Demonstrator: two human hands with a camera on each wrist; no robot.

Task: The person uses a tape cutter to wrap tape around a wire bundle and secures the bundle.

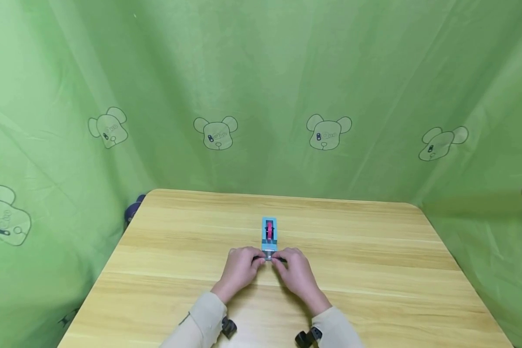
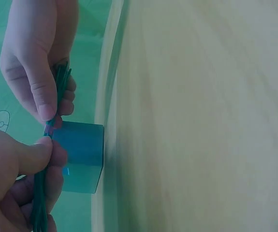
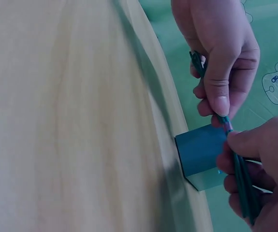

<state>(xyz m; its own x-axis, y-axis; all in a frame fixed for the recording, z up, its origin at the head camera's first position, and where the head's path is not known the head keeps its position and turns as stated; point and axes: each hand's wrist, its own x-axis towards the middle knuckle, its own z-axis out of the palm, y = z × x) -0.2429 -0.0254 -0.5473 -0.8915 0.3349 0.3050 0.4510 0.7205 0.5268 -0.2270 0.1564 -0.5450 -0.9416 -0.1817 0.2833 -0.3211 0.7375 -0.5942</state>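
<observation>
Head view: the left hand (image 1: 240, 266) and right hand (image 1: 297, 271) are close together over the wooden counter (image 1: 374, 251), at the near end of the blue tape dispenser (image 1: 269, 245) with its pink reel (image 1: 269, 231). Wrist views: each grip pinches the dark green bundle (image 3: 244, 181) between thumb and curled fingers. The bundle spans both hands; a short pinkish section (image 3: 227, 126) shows between the thumb tips.

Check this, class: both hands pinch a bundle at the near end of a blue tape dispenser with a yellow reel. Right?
No: the reel is pink, as the head view shows. The left hand and right hand do pinch the bundle at the dispenser.
</observation>
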